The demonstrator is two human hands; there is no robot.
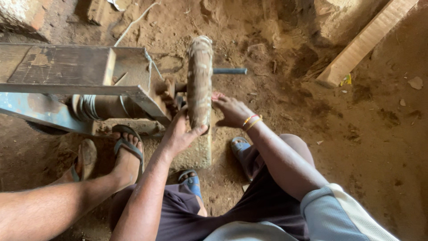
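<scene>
Honestly, that grimy buffing wheel (199, 80) on the metal stand (76, 85) looks heavy and stiff; left hand (180, 134) cups its bottom rim, right hand (232, 110) rests flat, fingers open, beside it, above the dirt floor (356, 134).

1. One disc-shaped wheel (199, 80), seen edge-on and crusted with dust.
2. One dark metal rod (229, 70) sticking out beside the wheel.
3. One metal frame (67, 89), grey and blue, carrying the wheel.
4. Two hands of the person at the wheel: one left hand (178, 134) and one right hand (232, 110).
5. Two thin bangles (251, 120), yellow and reddish, on the right wrist.
6. Two blue sandals (192, 180) on the person's own feet; the second shows at (240, 143).
7. Two dark flip-flops (127, 143) on another person's feet by the frame; the second shows at (84, 158).
8. One pale wooden plank (365, 40) lying on the dirt floor.
9. One concrete block (196, 154) under the wheel.
</scene>
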